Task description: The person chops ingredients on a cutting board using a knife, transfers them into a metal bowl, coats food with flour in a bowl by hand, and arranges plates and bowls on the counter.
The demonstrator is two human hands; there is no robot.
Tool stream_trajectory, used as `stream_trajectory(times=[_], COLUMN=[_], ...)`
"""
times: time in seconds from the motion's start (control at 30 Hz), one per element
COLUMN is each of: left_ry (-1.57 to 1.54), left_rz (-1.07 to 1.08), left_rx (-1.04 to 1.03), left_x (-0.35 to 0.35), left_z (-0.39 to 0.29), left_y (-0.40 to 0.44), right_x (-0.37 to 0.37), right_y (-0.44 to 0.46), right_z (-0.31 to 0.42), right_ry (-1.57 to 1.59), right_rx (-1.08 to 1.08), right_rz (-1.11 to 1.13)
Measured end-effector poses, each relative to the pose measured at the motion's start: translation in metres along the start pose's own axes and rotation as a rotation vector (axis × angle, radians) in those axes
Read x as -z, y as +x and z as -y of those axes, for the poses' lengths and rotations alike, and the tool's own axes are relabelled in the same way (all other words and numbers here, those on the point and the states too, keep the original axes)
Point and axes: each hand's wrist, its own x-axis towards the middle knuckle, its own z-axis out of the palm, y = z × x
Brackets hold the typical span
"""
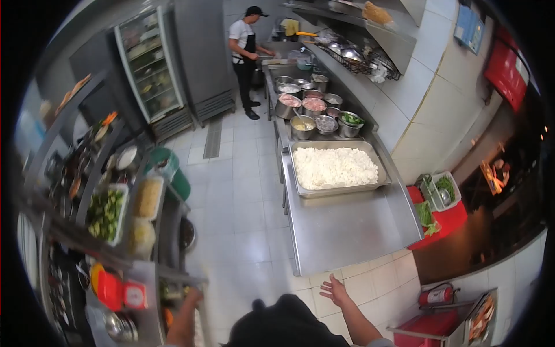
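Observation:
My right hand (336, 290) is held out over the floor, fingers spread, with nothing in it. It is nearest to the front edge of the steel table (352, 231), apart from it. On that table a large steel pan (346, 191) holds a heap of white rice (335, 166). My left hand (192, 298) hangs low beside the shelf unit (151, 267) at my left. Its fingers are blurred, and I cannot make out whether it touches anything.
Several steel pots (302, 127) with food stand behind the pan. A co-worker (245, 49) stands at the far counter. On the left are a green bin (176, 179), tubs of cut greens (107, 214) and a red scale (134, 295). A fire extinguisher (435, 296) is at right.

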Motion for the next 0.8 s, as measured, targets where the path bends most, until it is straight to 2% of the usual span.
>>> stream_trajectory(times=[0.03, 0.07, 0.1, 0.13, 0.17, 0.23, 0.3, 0.33, 0.43, 0.53, 0.63, 0.8], left_ry=[0.004, 0.083, -0.216, -0.147, -0.628, -0.966, -0.993, -1.019, -1.107, -1.084, -1.056, -0.91], left_rz=[-0.327, -0.5, -0.605, -0.725, -0.392, -0.188, -0.145, -0.12, 0.013, -0.06, -0.148, -0.267], left_rx=[-0.126, -0.237, -0.349, -0.54, -0.522, -0.751, -0.9, -0.968, -1.028, -1.03, -1.104, -1.232], left_x=[0.069, 0.131, 0.201, 0.247, 0.306, 0.388, 0.457, 0.485, 0.569, 0.652, 0.73, 0.856], left_z=[-0.03, -0.064, -0.123, -0.164, -0.238, -0.344, -0.422, -0.454, -0.516, -0.56, -0.614, -0.744], left_y=[0.019, 0.058, 0.053, 0.096, 0.057, 0.041, 0.036, 0.045, 0.095, 0.153, 0.173, 0.222], right_x=[-0.016, -0.031, -0.045, -0.058, -0.07, -0.085, -0.067, -0.078, -0.095, -0.131, -0.173, -0.252], right_y=[0.012, 0.021, 0.033, 0.046, 0.055, 0.056, 0.086, 0.081, 0.084, 0.123, 0.169, 0.249], right_z=[0.005, 0.01, 0.016, 0.022, 0.024, 0.028, -0.003, 0.008, 0.028, 0.062, 0.105, 0.224], right_ry=[0.039, 0.092, 0.143, 0.194, 0.268, 0.155, 0.219, 0.312, 0.219, 0.255, 0.265, 0.213], right_rx=[-0.007, -0.024, -0.038, -0.052, -0.068, -0.089, -0.056, -0.12, -0.327, -0.286, -0.18, 0.006], right_rz=[-0.032, -0.063, -0.091, -0.119, -0.233, -0.319, -0.236, -0.451, -0.612, -0.548, -0.449, -0.323])
